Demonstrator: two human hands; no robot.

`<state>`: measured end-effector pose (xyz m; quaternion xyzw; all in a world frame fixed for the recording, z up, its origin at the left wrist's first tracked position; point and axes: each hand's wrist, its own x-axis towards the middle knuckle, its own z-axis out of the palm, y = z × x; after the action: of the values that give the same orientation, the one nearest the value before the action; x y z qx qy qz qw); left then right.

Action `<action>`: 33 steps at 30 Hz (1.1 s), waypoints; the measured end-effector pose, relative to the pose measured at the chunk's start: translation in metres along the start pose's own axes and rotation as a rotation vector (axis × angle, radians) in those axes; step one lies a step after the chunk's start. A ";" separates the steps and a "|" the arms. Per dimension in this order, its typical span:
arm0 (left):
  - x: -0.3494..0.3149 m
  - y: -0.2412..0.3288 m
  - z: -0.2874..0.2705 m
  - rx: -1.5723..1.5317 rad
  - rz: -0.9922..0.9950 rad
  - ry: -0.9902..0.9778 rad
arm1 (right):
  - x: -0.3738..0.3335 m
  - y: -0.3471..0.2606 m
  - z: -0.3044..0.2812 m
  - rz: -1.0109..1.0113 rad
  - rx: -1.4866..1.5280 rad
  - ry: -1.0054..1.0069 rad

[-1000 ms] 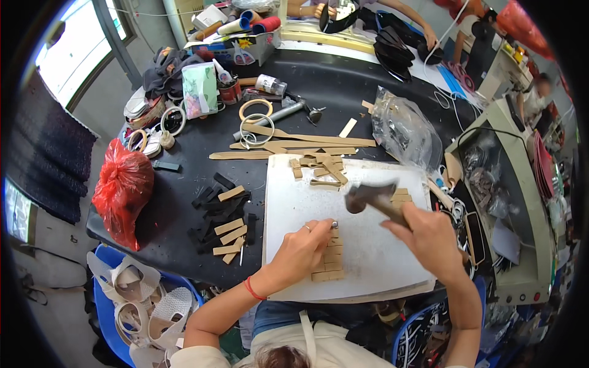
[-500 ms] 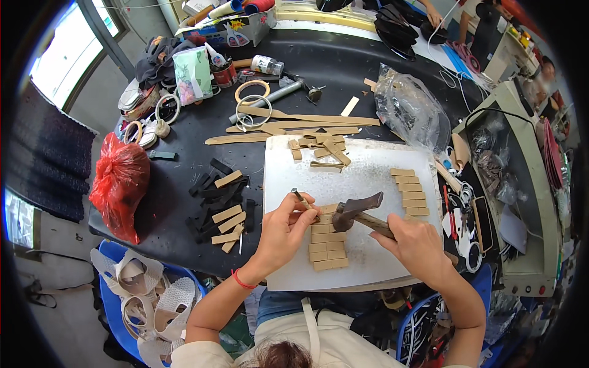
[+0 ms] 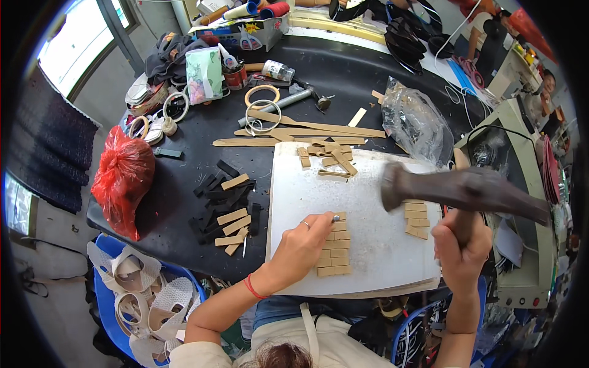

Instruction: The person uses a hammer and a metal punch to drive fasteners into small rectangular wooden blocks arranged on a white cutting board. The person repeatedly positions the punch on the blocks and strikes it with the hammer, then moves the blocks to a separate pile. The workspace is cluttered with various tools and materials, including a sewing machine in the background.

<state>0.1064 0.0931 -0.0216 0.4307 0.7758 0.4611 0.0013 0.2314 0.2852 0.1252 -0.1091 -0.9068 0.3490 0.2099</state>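
My left hand [image 3: 299, 248] is closed round a slim metal punch [image 3: 336, 218], whose round top end shows above the fingers; its lower tip is hidden. The punch stands over the upper end of a block of tan strap pieces [image 3: 333, 254], laid in rows on a white board [image 3: 374, 264]. Gripped by its handle in my right hand [image 3: 465, 248], a hammer [image 3: 460, 187] is raised to the right, apart from the punch and slightly blurred. Another column of tan pieces [image 3: 416, 222] lies at the board's right, partly behind the hammer.
Tan loops [image 3: 334, 161] lie at the board's far edge, with long tan strips [image 3: 307, 132] beyond. Black and tan pieces [image 3: 230, 202] are heaped to the left, near a red plastic bag [image 3: 124, 181]. A clear plastic bag [image 3: 414, 116] sits far right.
The hammer has risen up and right, away from the punch. My left hand has shifted a little to the right, and the punch now points more upright. The whole view has shifted slightly.
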 end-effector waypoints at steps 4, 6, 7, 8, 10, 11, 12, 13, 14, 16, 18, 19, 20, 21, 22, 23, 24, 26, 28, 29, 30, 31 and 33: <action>0.000 0.002 0.001 0.002 0.035 -0.016 | 0.016 0.024 0.020 -0.179 -0.381 -0.174; 0.004 0.003 0.000 -0.014 -0.002 0.045 | 0.011 0.030 0.018 -0.185 -0.472 -0.227; 0.005 0.003 0.000 -0.017 -0.038 0.048 | 0.001 0.037 0.019 -0.168 -0.517 -0.260; 0.005 0.002 0.001 -0.019 -0.074 0.050 | -0.007 0.046 0.023 -0.179 -0.509 -0.308; 0.006 -0.003 0.003 -0.112 -0.182 0.087 | -0.020 0.054 0.035 -0.152 -0.527 -0.316; 0.007 -0.005 0.003 -0.157 -0.236 0.105 | -0.024 0.056 0.037 -0.138 -0.536 -0.319; 0.010 -0.006 0.001 -0.332 -0.338 0.088 | -0.025 0.058 0.037 -0.095 -0.525 -0.342; 0.010 -0.001 -0.001 -0.447 -0.370 0.076 | -0.026 0.059 0.038 -0.100 -0.517 -0.337; 0.010 0.006 -0.004 -0.561 -0.401 0.063 | -0.026 0.059 0.039 -0.104 -0.510 -0.333; 0.006 0.009 -0.002 -0.692 -0.446 -0.037 | -0.028 0.059 0.039 -0.115 -0.498 -0.323; 0.006 0.008 0.004 -0.709 -0.456 -0.050 | -0.027 0.058 0.039 -0.135 -0.482 -0.310; 0.007 0.007 0.006 -0.715 -0.461 -0.053 | -0.027 0.059 0.039 -0.131 -0.480 -0.316; 0.007 0.008 0.004 -0.678 -0.461 -0.059 | -0.026 0.059 0.039 -0.128 -0.478 -0.322; 0.008 0.010 0.003 -0.644 -0.459 -0.066 | -0.026 0.059 0.039 -0.123 -0.480 -0.328; 0.008 0.011 0.003 -0.611 -0.457 -0.073 | -0.027 0.060 0.039 -0.118 -0.477 -0.324; 0.008 0.011 0.004 -0.594 -0.446 -0.071 | -0.027 0.060 0.039 -0.114 -0.474 -0.320; 0.007 0.011 0.006 -0.577 -0.435 -0.066 | -0.028 0.060 0.038 -0.112 -0.471 -0.317; 0.006 0.011 0.006 -0.512 -0.389 -0.079 | -0.028 0.062 0.038 -0.100 -0.465 -0.329; 0.007 0.012 0.003 -0.416 -0.313 -0.102 | -0.024 0.061 0.032 -0.127 -0.460 -0.298; 0.008 0.012 0.003 -0.345 -0.246 -0.118 | -0.022 0.060 0.024 -0.153 -0.455 -0.261; 0.008 0.012 0.004 -0.277 -0.178 -0.134 | -0.019 0.056 0.017 -0.178 -0.452 -0.224; 0.005 0.010 0.005 -0.203 -0.126 -0.148 | -0.013 0.045 0.011 -0.116 -0.366 -0.130; 0.007 0.013 0.003 -0.104 -0.093 -0.175 | -0.002 0.017 -0.007 0.018 -0.199 0.064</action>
<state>0.1119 0.1027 -0.0108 0.4322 0.7669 0.4608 0.1128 0.2377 0.3007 0.1180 -0.1485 -0.9287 0.2555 0.2239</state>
